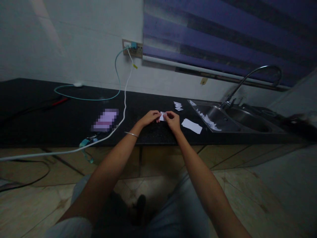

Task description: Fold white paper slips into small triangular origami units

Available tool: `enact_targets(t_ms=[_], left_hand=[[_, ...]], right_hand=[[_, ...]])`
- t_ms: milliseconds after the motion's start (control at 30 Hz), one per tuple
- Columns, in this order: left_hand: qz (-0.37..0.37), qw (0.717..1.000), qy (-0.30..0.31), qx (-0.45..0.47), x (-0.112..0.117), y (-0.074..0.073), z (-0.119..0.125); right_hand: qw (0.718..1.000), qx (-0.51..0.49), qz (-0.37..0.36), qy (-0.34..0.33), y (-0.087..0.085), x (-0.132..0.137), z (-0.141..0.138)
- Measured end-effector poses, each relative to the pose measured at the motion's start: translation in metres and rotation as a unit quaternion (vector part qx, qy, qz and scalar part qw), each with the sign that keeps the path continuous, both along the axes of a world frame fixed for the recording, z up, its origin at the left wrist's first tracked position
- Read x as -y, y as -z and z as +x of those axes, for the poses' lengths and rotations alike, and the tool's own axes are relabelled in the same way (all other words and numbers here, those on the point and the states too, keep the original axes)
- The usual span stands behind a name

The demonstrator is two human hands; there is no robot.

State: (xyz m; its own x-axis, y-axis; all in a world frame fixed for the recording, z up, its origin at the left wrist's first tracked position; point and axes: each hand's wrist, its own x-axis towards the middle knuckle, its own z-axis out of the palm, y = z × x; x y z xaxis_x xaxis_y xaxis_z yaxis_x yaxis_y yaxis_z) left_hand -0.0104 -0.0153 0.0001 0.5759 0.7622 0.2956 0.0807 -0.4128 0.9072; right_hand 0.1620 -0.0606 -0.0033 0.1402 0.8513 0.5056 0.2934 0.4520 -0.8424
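Both my hands meet over the black countertop and pinch a small white piece of paper between them. My left hand, with a thin bangle on its wrist, grips the paper's left side with closed fingers. My right hand grips its right side, fingers also closed. A larger white paper sheet lies flat just right of my right hand. A little pile of small folded paper bits sits farther back on the counter.
A steel sink with a curved tap and paper scraps on its drainer lies to the right. A phone lies left of my hands, near white and teal cables running to a wall socket. Tiled floor lies below.
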Motion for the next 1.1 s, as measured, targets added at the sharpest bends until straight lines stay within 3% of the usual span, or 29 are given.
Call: enact_targets(t_ms=[500,833,1100], left_hand=[[-0.041,0.999,0.012,0.02,0.009,-0.009,-0.001],[-0.067,0.996,0.044,0.047,-0.005,0.004,-0.001],[-0.055,0.995,0.06,0.059,-0.008,0.005,-0.003]], right_hand=[[0.999,0.034,-0.012,-0.035,0.007,-0.004,0.002],[0.998,0.044,0.033,0.037,0.001,0.002,0.001],[0.991,0.09,0.082,0.056,-0.002,0.008,-0.001]])
